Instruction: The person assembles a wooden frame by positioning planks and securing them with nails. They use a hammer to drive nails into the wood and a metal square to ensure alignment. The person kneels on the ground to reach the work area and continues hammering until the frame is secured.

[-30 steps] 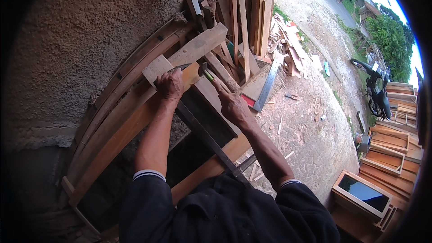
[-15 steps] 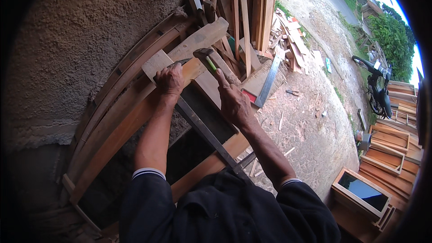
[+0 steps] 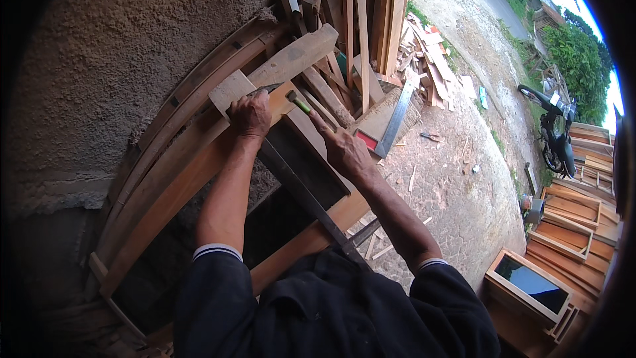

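Note:
A hammer (image 3: 303,106) with a green handle is gripped in my right hand (image 3: 349,154). Its head hangs over the far corner of a wooden frame (image 3: 213,159), close to the wood. My left hand (image 3: 250,117) is closed at that same corner, beside a thick wooden block (image 3: 230,89). A dark metal piece (image 3: 268,88) pokes out past its fingers; the rest of it is hidden under the hand. From near my left wrist a long dark metal bar (image 3: 301,192) slants across the frame toward my body.
A rough wall (image 3: 152,46) rises at the left, with long boards leaning by it. Beyond the frame lie a try square (image 3: 395,122), pliers (image 3: 430,136) and a pile of wood offcuts (image 3: 427,56). A motorcycle (image 3: 556,129) and a glazed wooden frame (image 3: 530,285) are at the right.
My right hand has brought the hammer down and slightly left, so its head is now lower over the frame's corner. My left hand has stayed in place.

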{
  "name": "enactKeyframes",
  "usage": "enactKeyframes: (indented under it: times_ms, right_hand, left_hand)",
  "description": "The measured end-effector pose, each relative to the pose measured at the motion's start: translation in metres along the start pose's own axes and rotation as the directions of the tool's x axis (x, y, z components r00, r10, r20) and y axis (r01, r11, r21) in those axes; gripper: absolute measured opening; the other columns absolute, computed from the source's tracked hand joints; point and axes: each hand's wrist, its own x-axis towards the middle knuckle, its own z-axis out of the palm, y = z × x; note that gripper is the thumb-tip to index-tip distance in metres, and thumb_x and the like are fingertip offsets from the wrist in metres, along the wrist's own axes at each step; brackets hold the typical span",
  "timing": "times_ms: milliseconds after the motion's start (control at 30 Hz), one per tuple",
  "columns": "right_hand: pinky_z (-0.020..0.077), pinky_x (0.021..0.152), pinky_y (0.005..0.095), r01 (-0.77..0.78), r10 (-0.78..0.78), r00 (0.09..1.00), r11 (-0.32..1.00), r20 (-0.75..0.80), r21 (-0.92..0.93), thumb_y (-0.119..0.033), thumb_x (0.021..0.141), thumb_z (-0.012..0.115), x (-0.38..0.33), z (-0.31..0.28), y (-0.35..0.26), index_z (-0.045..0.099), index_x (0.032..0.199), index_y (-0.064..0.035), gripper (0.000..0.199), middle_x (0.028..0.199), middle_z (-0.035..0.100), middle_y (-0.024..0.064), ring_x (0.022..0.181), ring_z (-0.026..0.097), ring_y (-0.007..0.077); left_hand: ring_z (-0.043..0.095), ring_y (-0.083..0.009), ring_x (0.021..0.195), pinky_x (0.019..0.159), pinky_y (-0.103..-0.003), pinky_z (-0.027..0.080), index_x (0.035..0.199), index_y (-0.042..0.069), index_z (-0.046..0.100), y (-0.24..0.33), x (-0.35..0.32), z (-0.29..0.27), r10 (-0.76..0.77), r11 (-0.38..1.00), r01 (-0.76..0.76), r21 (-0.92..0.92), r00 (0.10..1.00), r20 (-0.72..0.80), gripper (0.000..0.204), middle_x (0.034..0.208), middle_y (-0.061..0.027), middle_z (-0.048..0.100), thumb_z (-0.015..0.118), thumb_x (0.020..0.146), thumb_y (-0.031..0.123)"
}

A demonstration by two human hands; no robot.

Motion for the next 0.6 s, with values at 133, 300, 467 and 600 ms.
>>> enactKeyframes:
  times_ms: [133,300,467,600]
  right_hand:
    - [0.0531,0.060,0.0509,-0.014,0.011,0.995,0.999,-0.097,-0.031,-0.001,0.097,0.048,0.007,0.003,0.007,0.029,0.163,-0.0270,0.074,0.087,0.060,0.0253,0.070,0.067,0.0389]
    - [0.0526,0.057,0.0507,0.144,-0.130,0.955,0.989,-0.265,0.033,-0.006,0.096,0.049,-0.002,0.009,0.006,0.026,0.164,-0.0335,0.077,0.080,0.060,0.0217,0.062,0.065,0.0371]
    - [0.0516,0.057,0.0519,-0.027,0.028,0.999,0.997,-0.025,0.070,-0.007,0.097,0.049,0.009,0.006,0.010,0.025,0.164,-0.0323,0.076,0.081,0.059,0.0204,0.064,0.065,0.0375]
    - [0.0510,0.057,0.0522,0.180,-0.143,0.929,0.980,-0.341,0.079,-0.003,0.094,0.048,0.004,0.012,0.010,0.025,0.164,-0.0313,0.079,0.075,0.060,0.0221,0.064,0.066,0.0386]
  left_hand:
    - [0.072,-0.0311,0.084,0.078,-0.049,0.051,0.091,0.017,0.068,0.000,-0.001,-0.002,0.006,1.000,-0.006,0.002,1.000,-0.001,0.016,0.084,-0.0078,0.073,0.057,0.098,0.025]
    - [0.072,-0.0300,0.084,0.077,-0.049,0.051,0.090,0.018,0.068,-0.001,0.001,0.001,-0.009,1.000,0.009,0.002,1.000,0.004,0.015,0.083,-0.0070,0.073,0.058,0.098,0.026]
    - [0.071,-0.0295,0.084,0.077,-0.049,0.050,0.087,0.017,0.066,0.000,0.002,0.001,0.008,1.000,-0.009,-0.021,0.999,-0.038,0.016,0.081,-0.0066,0.072,0.057,0.098,0.025]
    - [0.071,-0.0293,0.084,0.078,-0.049,0.050,0.087,0.017,0.066,0.002,-0.001,-0.002,0.000,1.000,0.000,-0.011,1.000,-0.017,0.017,0.082,-0.0061,0.072,0.056,0.098,0.024]
